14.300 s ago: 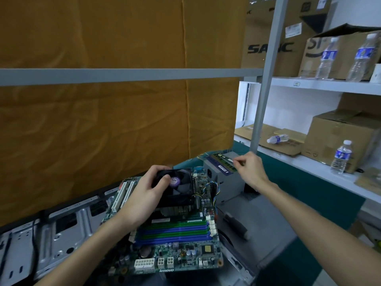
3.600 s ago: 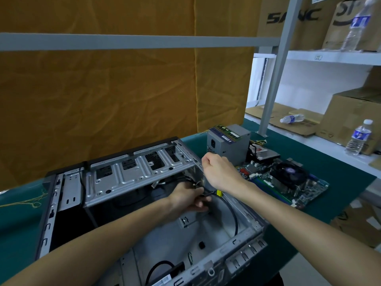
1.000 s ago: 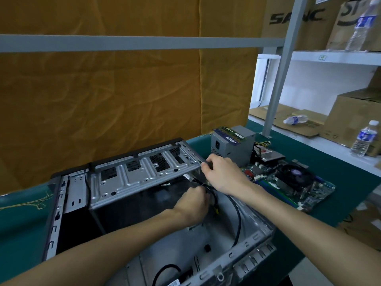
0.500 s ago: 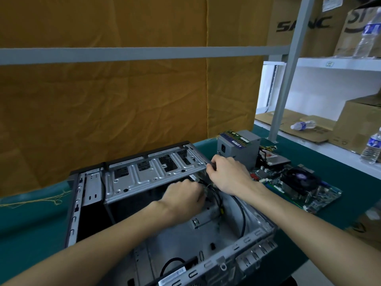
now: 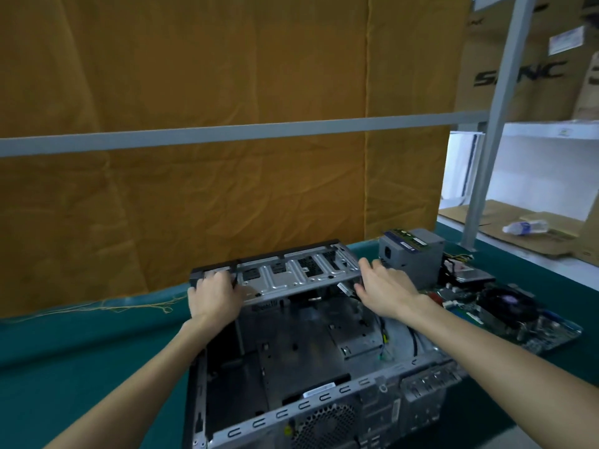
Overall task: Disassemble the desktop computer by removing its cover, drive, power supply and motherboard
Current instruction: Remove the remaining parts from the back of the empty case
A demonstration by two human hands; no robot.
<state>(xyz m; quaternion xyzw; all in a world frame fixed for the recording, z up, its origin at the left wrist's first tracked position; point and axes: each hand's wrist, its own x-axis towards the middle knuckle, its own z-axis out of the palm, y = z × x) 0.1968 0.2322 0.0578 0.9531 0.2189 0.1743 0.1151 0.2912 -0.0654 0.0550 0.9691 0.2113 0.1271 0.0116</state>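
Observation:
The opened grey computer case [image 5: 291, 351] lies on the green table, its inside bare apart from loose cables [image 5: 384, 335] by the right wall. A metal drive cage [image 5: 291, 277] spans the case's far end. My left hand [image 5: 215, 299] grips the cage's left end, fingers curled over its top. My right hand [image 5: 385, 290] holds the cage's right end, fingers over the edge and thumb below. The grey power supply [image 5: 411, 257] stands right of the case. The motherboard [image 5: 518, 315] with its black fan [image 5: 504, 303] lies further right.
An orange cloth hangs behind the table, crossed by a grey horizontal bar [image 5: 227, 134]. A grey shelf post [image 5: 486, 140] rises at the right. Cardboard boxes and a lying water bottle [image 5: 525, 227] sit on the white shelf. Green table surface [image 5: 81, 351] shows left of the case.
My left hand has come out of the case, away from the cables, and taken the cage's left end. My right hand shifted onto the cage's right end. The camera has moved back.

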